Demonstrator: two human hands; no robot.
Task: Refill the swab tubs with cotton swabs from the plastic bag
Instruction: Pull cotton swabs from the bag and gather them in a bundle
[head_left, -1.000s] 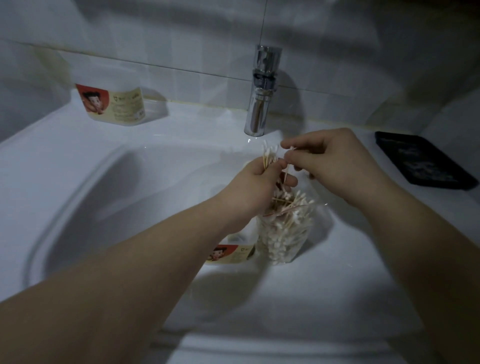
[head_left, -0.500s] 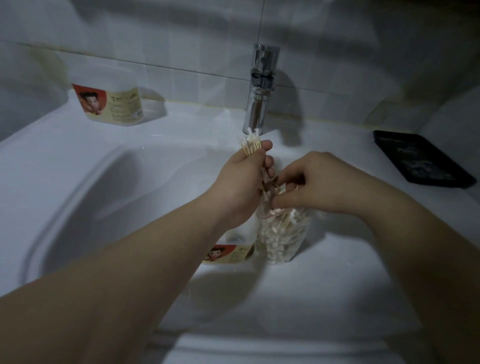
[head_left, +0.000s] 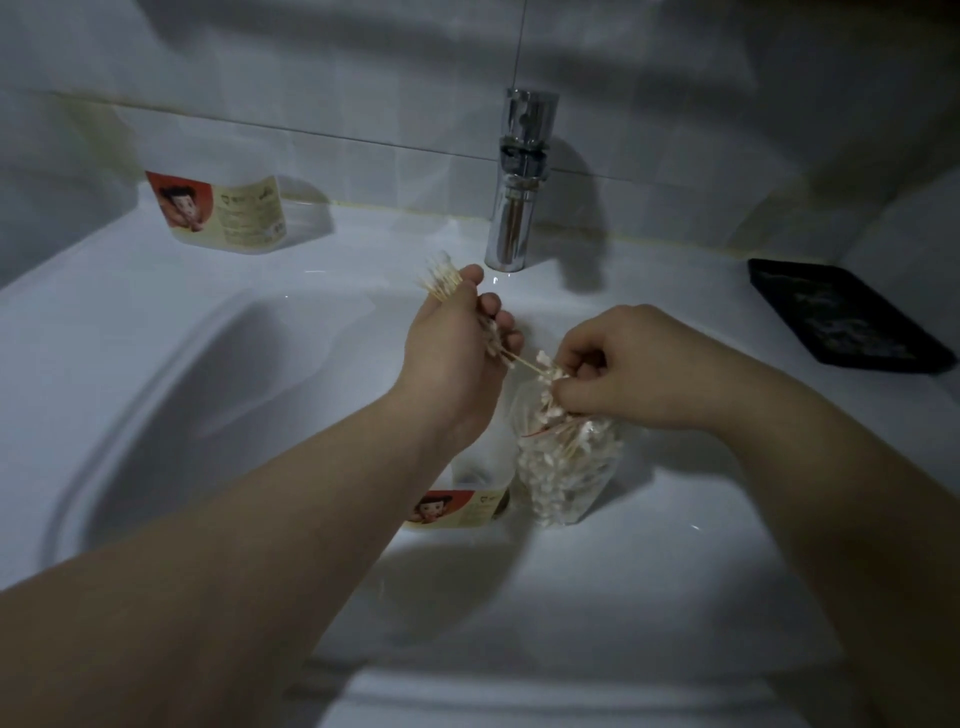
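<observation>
My left hand grips a bundle of cotton swabs whose ends stick out above my thumb. My right hand pinches a few swabs at the mouth of the clear plastic bag, which stands full of swabs in the sink. Beside the bag, under my left wrist, stands a clear swab tub with a red and cream label. A second labelled tub sits on the sink ledge at the back left.
The white sink basin fills the middle of the view. A chrome tap rises behind my hands. A black tray lies on the ledge at the right. Tiled wall closes the back.
My right hand dropped from beside the left hand down to the bag's mouth and took hold of more swabs. My left hand rose a little and shifted left with its bundle.
</observation>
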